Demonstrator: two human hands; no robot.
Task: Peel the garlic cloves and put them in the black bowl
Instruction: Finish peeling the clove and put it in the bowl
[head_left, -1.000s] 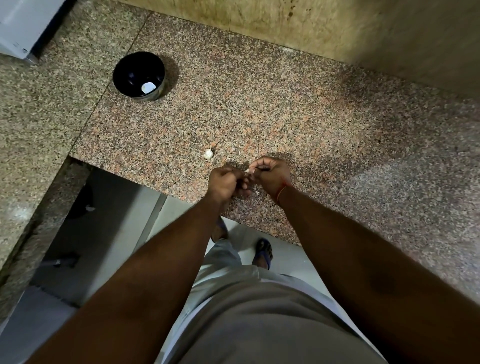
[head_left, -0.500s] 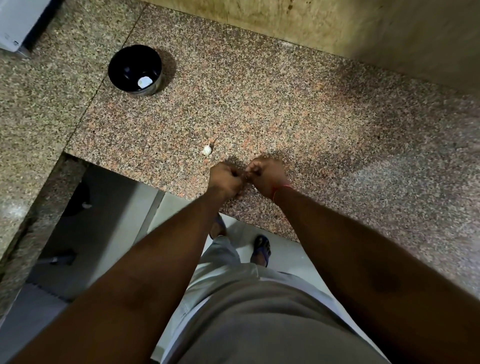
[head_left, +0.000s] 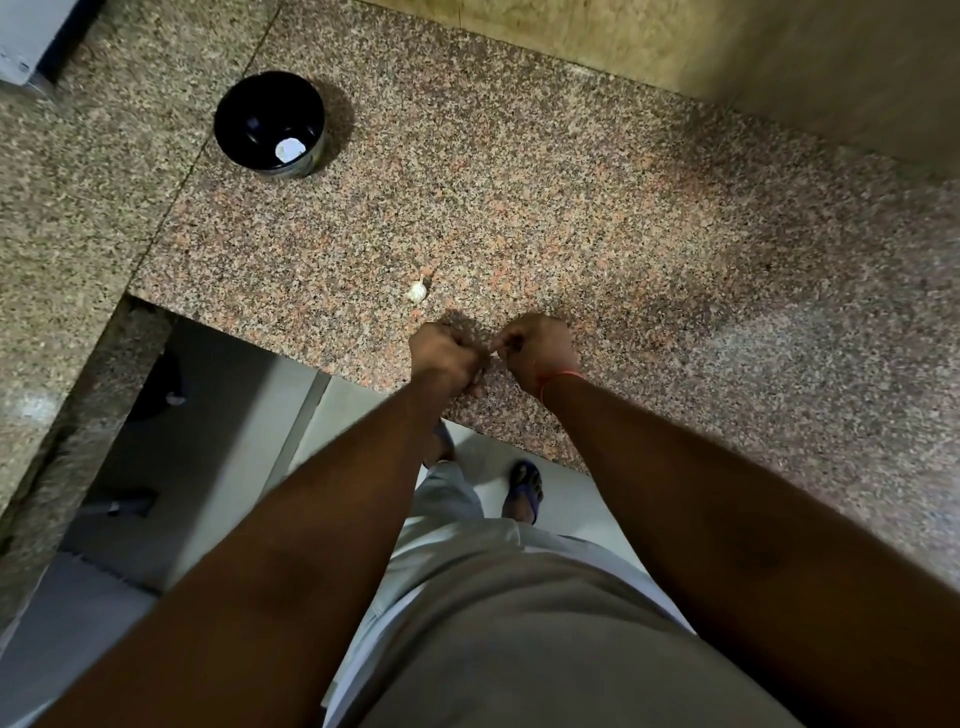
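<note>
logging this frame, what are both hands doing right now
Left hand: fingers curled tight; what it holds is hidden.
Right hand: fingertips pinched together, the thing between them too small to tell.

Both bare forearms reach forward over the near edge of the speckled pink-brown granite counter (head_left: 571, 218). The left hand (head_left: 447, 353) and right hand (head_left: 537, 348) hover close together, fingers curled inward, fingertips nearly meeting; what they pinch is too small to tell.
</note>
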